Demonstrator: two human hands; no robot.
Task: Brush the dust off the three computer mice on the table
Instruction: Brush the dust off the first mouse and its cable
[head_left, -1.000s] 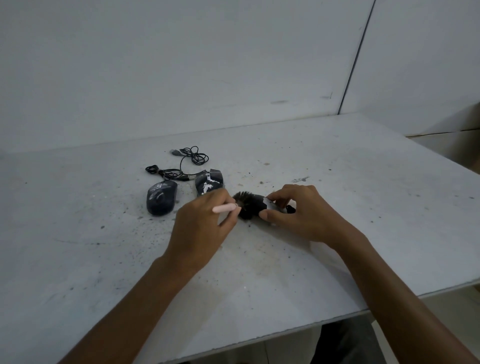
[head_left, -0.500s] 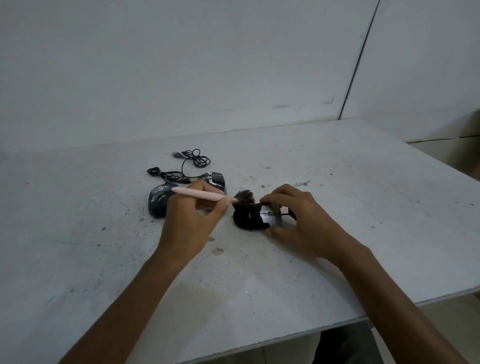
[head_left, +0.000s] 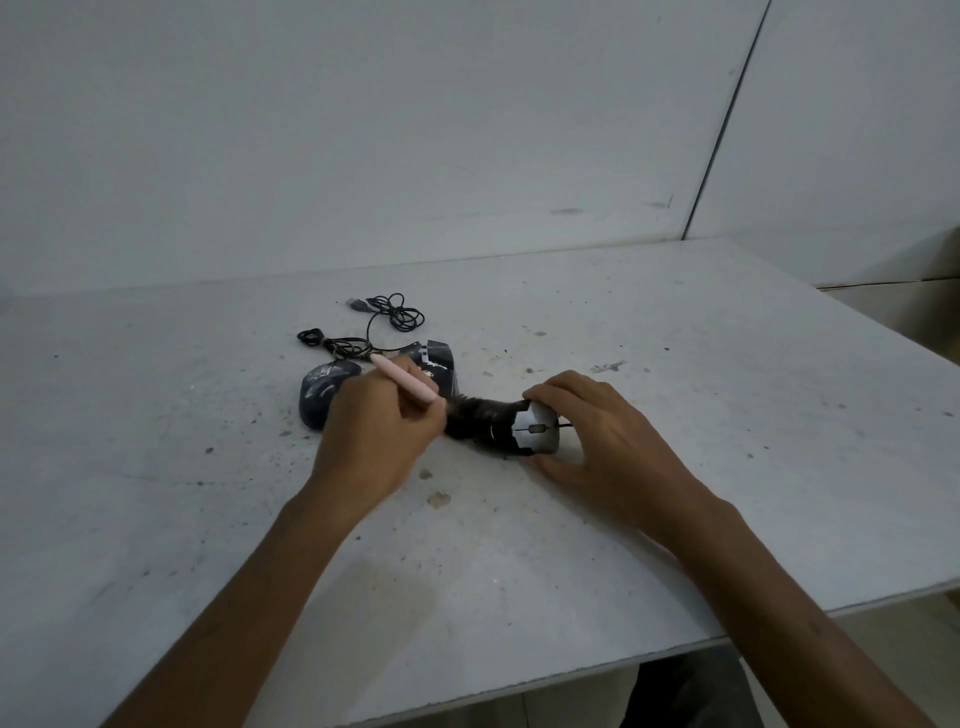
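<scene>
A plain pale grey wall (head_left: 363, 130) stands behind a wide, flat, grey-white surface (head_left: 675, 519) that is stained and covered with small dark specks. Two bare forearms come in from the near edge. The right hand (head_left: 608, 441) lies a little right of the centre of the surface, and its grip is closed on the silver and black computer mouse (head_left: 537, 431): the fingers curve over the far side and the thumb presses the near side, so the mouse is held down flat on the surface, its scroll wheel visible. The left hand (head_left: 374, 436) is just beside it on the left, and its grip is closed around the pink-handled brush (head_left: 408, 382), with the fingers curled around the thin handle like around a pen. The handle points up and away to the left, and the dark bristles (head_left: 467, 423) lie spread on the black left end of the held mouse. Behind the left hand, partly hidden by it, rest the other two mice: a dark blue-grey rounded computer mouse (head_left: 324, 397) on the left and a black computer mouse with white markings (head_left: 439, 358) near it on the right. Further back lie their thin black cables (head_left: 395, 312) in loose coils, one ending in a small grey plug (head_left: 357, 304).
</scene>
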